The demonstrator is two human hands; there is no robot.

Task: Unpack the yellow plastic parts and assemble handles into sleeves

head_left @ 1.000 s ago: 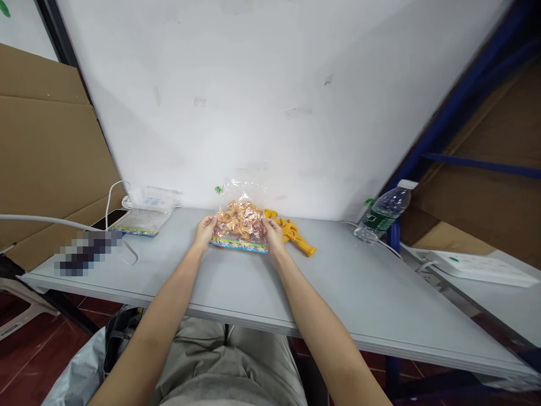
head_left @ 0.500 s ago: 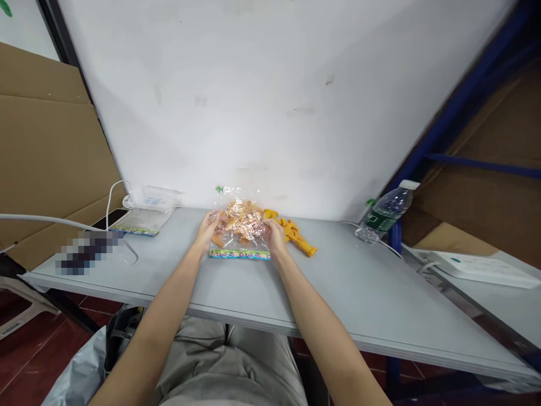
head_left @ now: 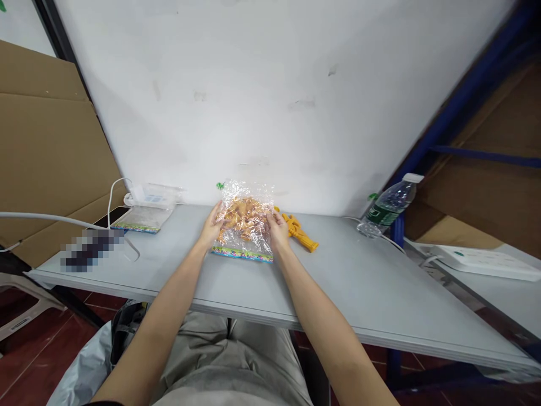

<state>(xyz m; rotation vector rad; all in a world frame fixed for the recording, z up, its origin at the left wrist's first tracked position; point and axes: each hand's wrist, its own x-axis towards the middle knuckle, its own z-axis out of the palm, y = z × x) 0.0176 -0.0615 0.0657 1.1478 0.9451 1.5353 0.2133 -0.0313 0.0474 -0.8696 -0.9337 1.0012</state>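
Observation:
Between my two hands is a clear plastic bag with orange-yellow pieces inside and a colourful printed strip along its near edge. My left hand grips the bag's left side, and my right hand grips its right side. Glare on the film hides the exact shape of the contents. Just beyond my right hand, several orange-yellow plastic toy pieces lie loose on the grey table, partly covered by that hand.
At the left lie another clear bag, a dark phone and a white cable, beside a cardboard box. A plastic water bottle leans at the right. Beyond it sits a white power strip. A white wall rises behind the table.
The bag has shifted slightly right and its printed edge now slants. Both hands keep hold of its sides, and my right hand covers more of the loose toy pieces.

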